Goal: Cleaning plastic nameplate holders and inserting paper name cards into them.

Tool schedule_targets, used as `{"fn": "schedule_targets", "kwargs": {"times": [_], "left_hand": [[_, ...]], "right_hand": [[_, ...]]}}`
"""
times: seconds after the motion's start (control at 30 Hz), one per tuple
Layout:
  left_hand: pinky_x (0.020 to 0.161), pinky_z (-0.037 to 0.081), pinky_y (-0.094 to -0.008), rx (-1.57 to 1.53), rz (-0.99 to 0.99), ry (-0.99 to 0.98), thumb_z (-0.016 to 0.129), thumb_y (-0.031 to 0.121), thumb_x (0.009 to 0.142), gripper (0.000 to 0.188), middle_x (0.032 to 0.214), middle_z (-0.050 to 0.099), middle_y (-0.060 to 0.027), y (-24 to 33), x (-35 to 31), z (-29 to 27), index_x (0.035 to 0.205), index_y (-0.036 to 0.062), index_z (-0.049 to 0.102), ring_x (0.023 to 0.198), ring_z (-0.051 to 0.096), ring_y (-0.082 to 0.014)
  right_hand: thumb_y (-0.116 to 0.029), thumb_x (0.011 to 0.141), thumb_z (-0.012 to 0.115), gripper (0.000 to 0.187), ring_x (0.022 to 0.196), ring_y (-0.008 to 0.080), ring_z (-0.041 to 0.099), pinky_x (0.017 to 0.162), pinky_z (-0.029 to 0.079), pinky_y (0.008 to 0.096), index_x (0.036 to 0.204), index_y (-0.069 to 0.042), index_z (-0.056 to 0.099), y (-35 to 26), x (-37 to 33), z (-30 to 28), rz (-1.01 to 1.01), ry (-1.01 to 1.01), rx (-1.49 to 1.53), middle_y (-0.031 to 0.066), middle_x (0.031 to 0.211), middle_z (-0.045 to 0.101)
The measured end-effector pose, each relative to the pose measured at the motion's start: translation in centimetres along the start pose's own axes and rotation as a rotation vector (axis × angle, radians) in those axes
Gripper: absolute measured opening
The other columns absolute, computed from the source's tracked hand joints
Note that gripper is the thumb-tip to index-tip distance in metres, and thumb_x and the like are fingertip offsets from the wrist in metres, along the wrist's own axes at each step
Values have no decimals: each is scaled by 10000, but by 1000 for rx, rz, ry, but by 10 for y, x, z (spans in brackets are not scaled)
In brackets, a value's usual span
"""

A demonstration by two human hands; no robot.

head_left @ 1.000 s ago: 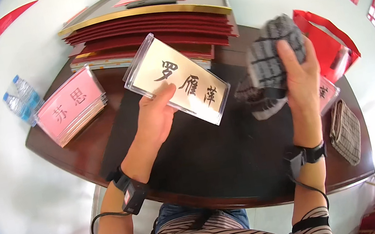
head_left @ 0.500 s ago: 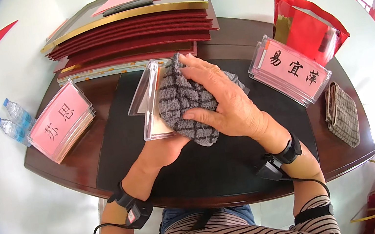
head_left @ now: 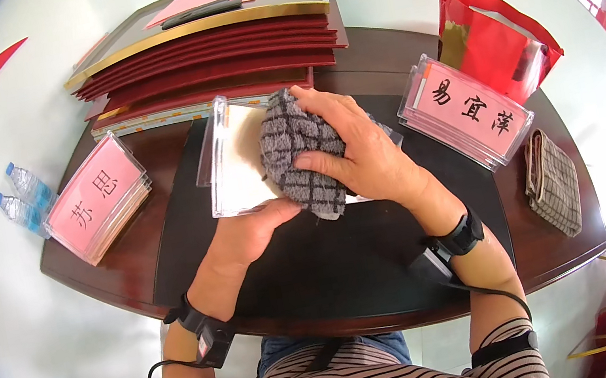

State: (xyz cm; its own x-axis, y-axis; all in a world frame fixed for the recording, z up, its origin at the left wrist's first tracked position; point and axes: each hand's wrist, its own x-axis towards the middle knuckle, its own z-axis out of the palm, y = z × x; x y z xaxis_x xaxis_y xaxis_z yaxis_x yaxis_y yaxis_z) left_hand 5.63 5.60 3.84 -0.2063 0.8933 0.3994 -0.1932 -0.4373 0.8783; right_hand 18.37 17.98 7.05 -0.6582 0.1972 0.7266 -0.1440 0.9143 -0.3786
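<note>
A clear acrylic name plate stand (head_left: 234, 175) with a pale face is held over the dark desk mat. My left hand (head_left: 250, 232) grips its lower edge, thumb on the face and the other fingers hidden behind. Against that face lies a grey cloth (head_left: 283, 144) with black checks, bunched up. My right hand (head_left: 368, 147) holds the cloth, fingers over its top and thumb across its front. The cloth covers much of the stand's right part.
Pink name plates stand in stacks at left (head_left: 96, 190) and right (head_left: 464, 112). Behind are piled red folders (head_left: 208, 53) under a gold-edged tray (head_left: 281, 10). A red bag (head_left: 491, 45) and a folded checked cloth (head_left: 553, 186) sit at right. Two water bottles (head_left: 20, 211) are at far left.
The stand has tilted so that more of its pale face shows, and it has shifted slightly left. My left thumb now shows on its lower edge. The cloth remains against it.
</note>
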Motion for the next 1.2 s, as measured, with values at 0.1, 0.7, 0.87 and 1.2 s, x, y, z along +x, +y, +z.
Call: {"fn": "schedule_targets", "kwargs": {"times": [0.1, 0.7, 0.87, 1.2], "left_hand": [[886, 410, -316, -54, 13, 52, 557, -112, 672, 605, 1135, 477, -82, 0, -2, -1, 1226, 30, 360, 1039, 484, -185], [772, 490, -417, -201, 65, 143, 501, -105, 685, 509, 1070, 521, -116, 7, 1, -29, 1174, 0, 410, 967, 540, -252], [771, 505, -432, -226, 134, 148, 487, -89, 710, 486, 1094, 510, -141, 11, 8, -32, 1180, -5, 398, 979, 540, -282], [828, 481, -449, -309, 244, 282, 446, -76, 764, 451, 1146, 485, -157, 12, 10, -32, 1203, 0, 376, 1036, 514, -292]], "right_hand": [[-211, 701, 677, 513, 1084, 364, 415, 919, 330, 409, 1121, -23, 450, 12, -3, -1, 59, 39, -2, 195, 1191, 449], [-291, 784, 582, 497, 964, 379, 514, 829, 402, 381, 1125, 22, 402, 45, -2, -21, 541, 179, -15, 262, 999, 534], [-277, 788, 579, 502, 928, 334, 552, 791, 433, 363, 1091, 94, 430, 65, -4, -42, 694, 361, 8, 248, 994, 550], [-203, 827, 571, 378, 793, 149, 575, 690, 490, 298, 1105, 19, 445, 19, 5, -23, 795, 365, 1022, 78, 952, 569]]}}
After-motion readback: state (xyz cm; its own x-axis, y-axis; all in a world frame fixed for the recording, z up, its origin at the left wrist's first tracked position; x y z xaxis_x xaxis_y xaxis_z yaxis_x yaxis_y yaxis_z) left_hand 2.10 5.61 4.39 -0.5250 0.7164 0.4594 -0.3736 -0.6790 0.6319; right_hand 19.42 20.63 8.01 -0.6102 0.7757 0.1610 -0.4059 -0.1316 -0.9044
